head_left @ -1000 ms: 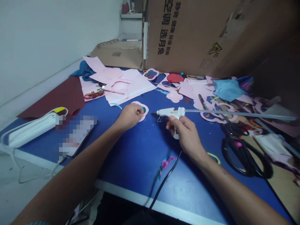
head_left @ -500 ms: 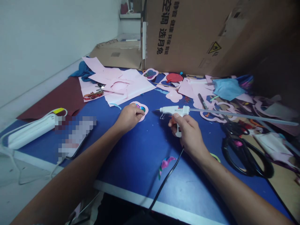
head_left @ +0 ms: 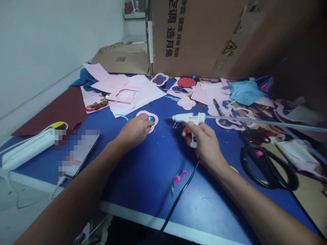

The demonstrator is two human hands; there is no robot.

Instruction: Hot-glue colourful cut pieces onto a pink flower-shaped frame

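Head view: a blue desk (head_left: 143, 183) is backed by a printed cardboard box (head_left: 199, 41). A white glue gun (head_left: 187, 118) is held above it by the right hand (head_left: 205, 141), fingers curled around the handle. The left hand (head_left: 134, 131), fingers drawn together (pinching or merely pressing, one cannot tell), meets a pink flower-shaped cutout (head_left: 155, 121) lying on the desk near the nozzle, at its shiny centre (head_left: 152, 119).

Single head-worn view, aimed forward and down.
Looks from the wearer's own position, across the near edge of the blue surface (head_left: 140, 177). Near range: left hand (head_left: 135, 131) and right hand (head_left: 204, 139) sit around mid-frame. Sightline runs on to a large cardboard box (head_left: 204, 37) behind; pale wall (head_left: 61, 34) at left.
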